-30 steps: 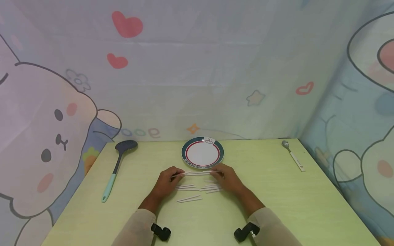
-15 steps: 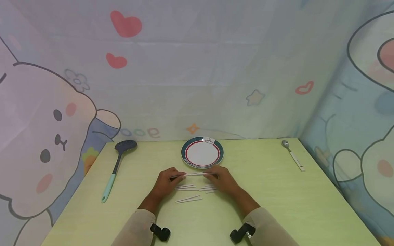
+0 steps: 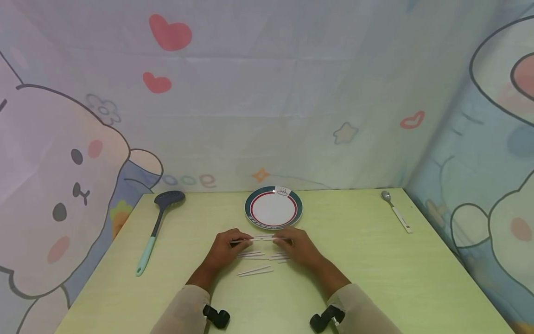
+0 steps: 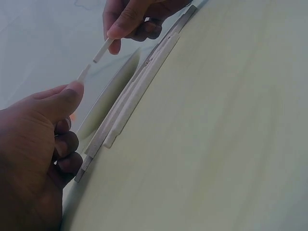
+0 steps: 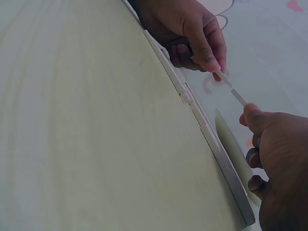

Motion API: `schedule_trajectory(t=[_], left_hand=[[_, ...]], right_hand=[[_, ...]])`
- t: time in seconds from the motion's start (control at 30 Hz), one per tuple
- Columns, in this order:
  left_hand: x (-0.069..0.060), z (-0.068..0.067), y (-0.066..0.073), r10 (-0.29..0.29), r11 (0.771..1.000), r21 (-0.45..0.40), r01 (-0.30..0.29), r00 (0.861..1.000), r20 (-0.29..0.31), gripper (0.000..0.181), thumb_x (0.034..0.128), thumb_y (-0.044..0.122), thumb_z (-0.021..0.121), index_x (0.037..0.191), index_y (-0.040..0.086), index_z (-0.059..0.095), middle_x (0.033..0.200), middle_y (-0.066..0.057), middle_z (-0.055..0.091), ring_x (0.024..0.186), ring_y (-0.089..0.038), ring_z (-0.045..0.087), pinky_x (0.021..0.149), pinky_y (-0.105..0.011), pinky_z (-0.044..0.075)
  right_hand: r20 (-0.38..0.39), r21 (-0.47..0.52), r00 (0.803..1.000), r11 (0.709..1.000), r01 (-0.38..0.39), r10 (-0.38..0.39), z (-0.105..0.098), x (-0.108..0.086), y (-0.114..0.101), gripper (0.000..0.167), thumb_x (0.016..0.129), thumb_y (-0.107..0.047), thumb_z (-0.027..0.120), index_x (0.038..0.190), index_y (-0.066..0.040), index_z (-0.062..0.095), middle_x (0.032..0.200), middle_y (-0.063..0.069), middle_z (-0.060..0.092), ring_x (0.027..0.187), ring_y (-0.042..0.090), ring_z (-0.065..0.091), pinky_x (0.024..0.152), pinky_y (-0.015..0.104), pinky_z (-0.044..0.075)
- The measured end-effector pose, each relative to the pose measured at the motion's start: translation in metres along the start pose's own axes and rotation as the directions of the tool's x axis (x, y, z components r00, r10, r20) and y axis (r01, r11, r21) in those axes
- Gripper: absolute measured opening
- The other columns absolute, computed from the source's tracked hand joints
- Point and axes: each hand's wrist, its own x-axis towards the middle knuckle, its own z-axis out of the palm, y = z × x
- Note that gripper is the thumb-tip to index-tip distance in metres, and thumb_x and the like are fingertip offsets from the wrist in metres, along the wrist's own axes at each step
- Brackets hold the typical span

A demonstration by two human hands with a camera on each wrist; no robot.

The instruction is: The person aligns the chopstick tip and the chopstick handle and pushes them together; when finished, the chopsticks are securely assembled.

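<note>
White plate (image 3: 273, 208), left hand (image 3: 223, 249) pinching a thin stick (image 4: 84, 73) just in front of it, right hand (image 3: 301, 248) pinching another stick (image 5: 238, 97) there, tips close together, more sticks (image 3: 256, 273) on the table (image 3: 417, 278), farther from the plate.

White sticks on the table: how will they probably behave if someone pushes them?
The sticks are probably light, being thin. They are likely stiff, as they look straight. They may scatter, lying side by side with gaps.
</note>
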Motion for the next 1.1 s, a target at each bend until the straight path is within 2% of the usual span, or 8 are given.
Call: schedule_trajectory(t=[0.27,0.53,0.83,1.1], left_hand=[[0.0,0.0,-0.001,0.013,1.0,-0.021,-0.013,1.0,0.009,0.014,0.0956,0.01,0.084,0.109,0.013,0.087,0.087,0.002,0.073,0.079,0.001,0.06,0.074,-0.023,0.054],[0.0,0.0,0.001,-0.004,1.0,-0.03,0.004,1.0,0.021,0.013,0.0956,0.01,0.084,0.108,0.014,0.087,0.088,0.002,0.073,0.081,0.0,0.061,0.076,-0.022,0.054],[0.001,0.001,0.003,0.01,0.999,-0.045,-0.009,1.0,0.026,0.012,0.0967,0.01,0.083,0.108,0.012,0.086,0.089,0.001,0.074,0.082,0.0,0.062,0.076,-0.022,0.055],[0.002,0.003,0.01,-0.026,0.999,-0.027,0.027,0.999,0.024,0.008,0.097,0.008,0.082,0.103,0.013,0.084,0.094,-0.001,0.076,0.085,0.0,0.065,0.078,-0.022,0.057]], right_hand=[[0.023,-0.003,1.0,1.0,-0.01,0.01,-0.001,-0.001,-0.003,0.014,0.103,-0.014,0.077,0.115,-0.012,0.084,0.1,0.0,0.076,0.089,0.007,0.059,0.083,0.026,0.053],[0.015,0.002,1.0,1.0,0.004,-0.004,-0.001,-0.001,-0.008,0.014,0.103,-0.013,0.076,0.114,-0.01,0.084,0.097,0.001,0.074,0.087,0.007,0.057,0.08,0.024,0.05],[0.004,0.024,1.0,1.0,0.012,-0.012,0.0,-0.001,-0.008,0.012,0.103,-0.012,0.075,0.112,-0.009,0.084,0.1,0.003,0.077,0.088,0.007,0.059,0.08,0.024,0.052],[-0.01,0.045,1.0,0.999,0.026,-0.025,0.001,0.0,-0.009,0.012,0.104,-0.011,0.075,0.111,-0.008,0.084,0.101,0.003,0.077,0.092,0.009,0.065,0.085,0.027,0.057]])
